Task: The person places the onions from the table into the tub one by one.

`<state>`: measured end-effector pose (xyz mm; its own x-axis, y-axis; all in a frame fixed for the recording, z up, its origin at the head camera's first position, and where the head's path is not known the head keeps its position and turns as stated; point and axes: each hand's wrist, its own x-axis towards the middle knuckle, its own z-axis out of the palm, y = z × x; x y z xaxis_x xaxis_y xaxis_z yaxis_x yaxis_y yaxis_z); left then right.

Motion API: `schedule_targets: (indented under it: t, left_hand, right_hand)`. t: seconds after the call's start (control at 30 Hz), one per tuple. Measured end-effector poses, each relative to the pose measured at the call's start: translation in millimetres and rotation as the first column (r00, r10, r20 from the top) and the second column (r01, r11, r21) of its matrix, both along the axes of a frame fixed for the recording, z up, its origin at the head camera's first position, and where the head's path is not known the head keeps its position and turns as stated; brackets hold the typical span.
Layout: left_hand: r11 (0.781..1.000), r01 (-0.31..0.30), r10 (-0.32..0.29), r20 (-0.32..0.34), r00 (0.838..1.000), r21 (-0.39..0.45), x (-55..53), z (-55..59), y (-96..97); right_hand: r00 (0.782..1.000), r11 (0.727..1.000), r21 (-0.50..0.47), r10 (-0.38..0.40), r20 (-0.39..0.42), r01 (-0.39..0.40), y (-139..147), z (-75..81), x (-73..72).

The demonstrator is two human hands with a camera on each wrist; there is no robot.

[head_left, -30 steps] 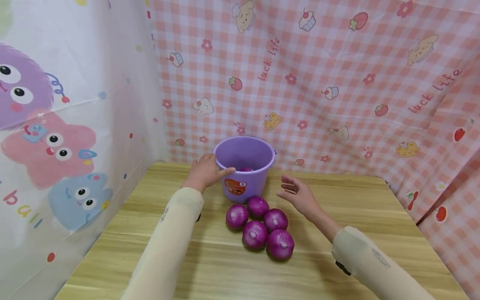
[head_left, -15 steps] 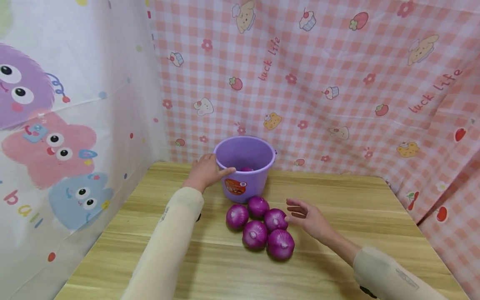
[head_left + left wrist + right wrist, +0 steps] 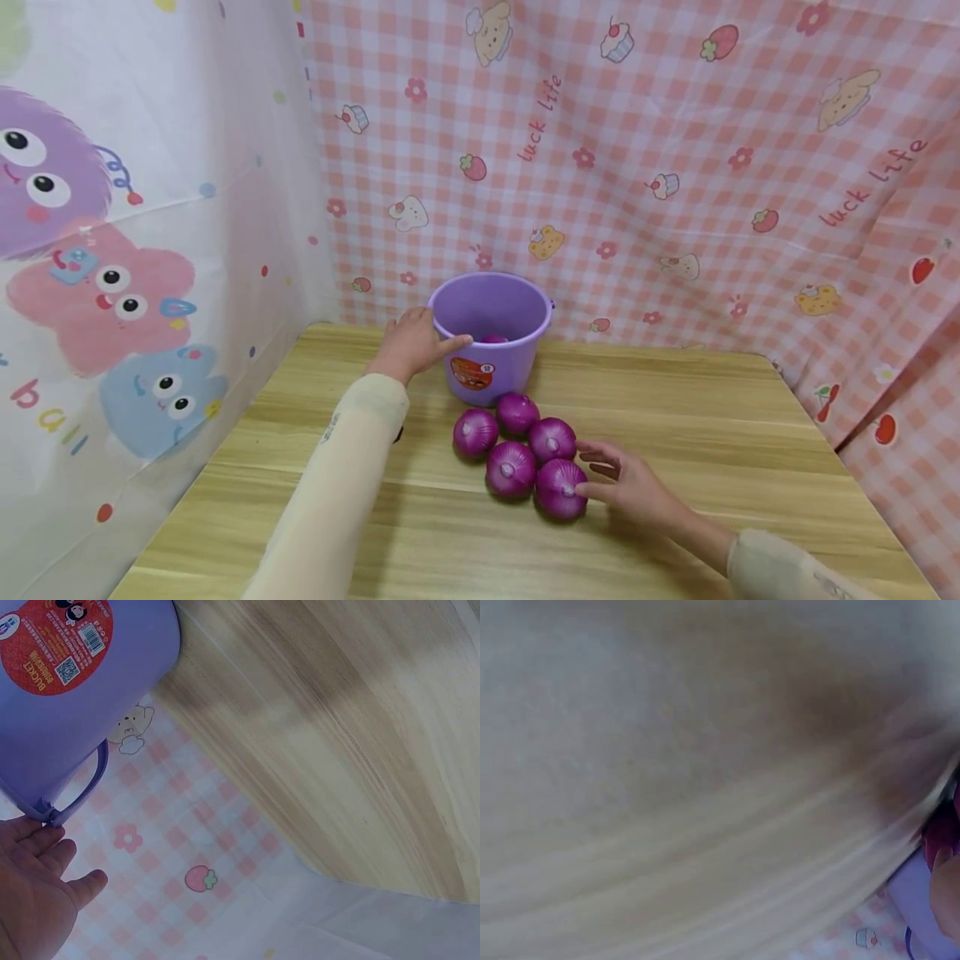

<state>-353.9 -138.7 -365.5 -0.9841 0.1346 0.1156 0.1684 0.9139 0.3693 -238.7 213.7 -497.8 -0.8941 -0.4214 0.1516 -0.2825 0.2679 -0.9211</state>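
Right grip (image 3: 630, 492) moved to edge of front onion (image 3: 557, 492).

Onion (image 3: 494, 339) inside bucket (image 3: 517, 362) mostly hidden; right-wrist view largely blurred.

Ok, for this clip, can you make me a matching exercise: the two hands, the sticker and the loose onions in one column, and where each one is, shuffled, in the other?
Things
1. Left hand
2. Right hand
3. Sticker
4. Loose onions

Places
A. On the outer wall of the bucket
B. Clustered on the table, in front of the bucket
C. At the bucket's rim
D. At the right side of the onion cluster

Pairs: 1-C, 2-D, 3-A, 4-B
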Motion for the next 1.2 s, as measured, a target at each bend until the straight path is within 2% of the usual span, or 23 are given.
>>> schedule_targets:
  t: [0.2, 0.47, 0.7, 0.97, 1.2]
  left_hand:
    - [1.000, 0.000, 0.000, 0.006, 1.000, -0.002, -0.5, -0.6, -0.2]
    - [1.000, 0.007, -0.007, -0.004, 1.000, -0.004, -0.5, 1.3, 0.3]
    - [1.000, 0.002, -0.002, -0.001, 1.000, 0.007, -1.3, 0.1, -0.1]
    - [1.000, 0.002, -0.002, -0.003, 1.000, -0.001, -1.8, -1.8, -1.1]
    - [1.000, 0.008, -0.008, 0.002, 1.000, -0.006, -1.3, -0.9, -1.3]
  right_hand:
    - [1.000, 1.000, 0.021, 0.022, -0.005, -0.022, -1.8, -8.2, 6.8]
    - [0.998, 0.999, 0.038, 0.041, -0.038, -0.040, -5.2, -15.3, 9.2]
    - [0.996, 0.996, -0.003, 0.089, -0.019, -0.089, -10.0, -18.5, 12.9]
    - [0.998, 0.996, 0.056, 0.064, -0.019, -0.063, -12.8, -20.4, 13.6]
    - [0.998, 0.996, 0.076, 0.048, -0.050, -0.044, -11.1, -18.5, 15.5]
